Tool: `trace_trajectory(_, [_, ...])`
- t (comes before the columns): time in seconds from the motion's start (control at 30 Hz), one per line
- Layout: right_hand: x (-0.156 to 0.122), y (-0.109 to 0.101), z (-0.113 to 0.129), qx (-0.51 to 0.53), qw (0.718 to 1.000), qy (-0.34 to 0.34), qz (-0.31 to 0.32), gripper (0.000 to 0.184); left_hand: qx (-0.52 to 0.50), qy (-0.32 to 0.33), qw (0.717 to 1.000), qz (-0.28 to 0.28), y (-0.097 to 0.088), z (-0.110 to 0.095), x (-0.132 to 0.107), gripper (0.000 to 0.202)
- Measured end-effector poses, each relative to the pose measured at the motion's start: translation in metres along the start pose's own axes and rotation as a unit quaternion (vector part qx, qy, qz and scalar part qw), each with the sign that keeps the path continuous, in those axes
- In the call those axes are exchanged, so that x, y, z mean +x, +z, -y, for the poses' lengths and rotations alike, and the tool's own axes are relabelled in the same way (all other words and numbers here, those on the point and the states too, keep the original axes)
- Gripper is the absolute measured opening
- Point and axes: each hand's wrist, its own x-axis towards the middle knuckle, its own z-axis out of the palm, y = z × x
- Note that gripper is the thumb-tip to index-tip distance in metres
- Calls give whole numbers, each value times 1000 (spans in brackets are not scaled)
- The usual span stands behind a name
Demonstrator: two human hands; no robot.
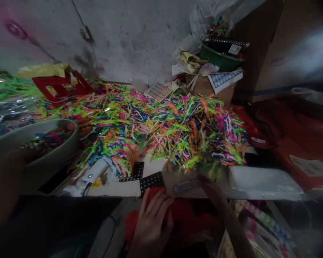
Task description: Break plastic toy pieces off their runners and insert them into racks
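The left hand (154,213) lies flat on red cloth (188,215) at the bench's (121,189) front edge, apparently steadying it; the right hand (208,184), grip unclear, is beside a grey bar (186,185). Grasping that calls for a pinch.

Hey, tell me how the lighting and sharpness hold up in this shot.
Head view: dim overall, with hazy glare over the brown carton and a pink tint on the wall at upper left; same head view: the right hand looks blurred, the left hand clearer.
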Motion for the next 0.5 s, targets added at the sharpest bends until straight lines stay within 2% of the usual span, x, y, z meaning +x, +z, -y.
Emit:
trace_trajectory(0.07, [6, 12, -4, -43, 995, -37, 77, 31, -47, -105, 991, 64, 36, 5, 7, 31])
trace_trajectory(0.1, [8, 19, -7, -83, 988, -69, 114, 30, -67, -163, 980, 96, 53, 8, 10, 34])
trace_trajectory(0.17, [9, 35, -13, -186, 962, -137, 148, 36, -126, -208, 958, 154, 83, 15, 15, 42])
trace_trajectory(0.23, [8, 50, -18, -266, 934, -193, 139, 40, -177, -228, 941, 176, 104, 19, 21, 43])
trace_trajectory(0.3, [6, 61, -20, -311, 914, -232, 118, 40, -202, -243, 932, 178, 116, 23, 25, 37])
trace_trajectory(0.37, [4, 66, -21, -328, 905, -253, 93, 37, -211, -251, 929, 174, 120, 25, 28, 32])
trace_trajectory(0.5, [0, 65, -19, -312, 907, -274, 71, 34, -256, -253, 923, 137, 111, 25, 26, 31])
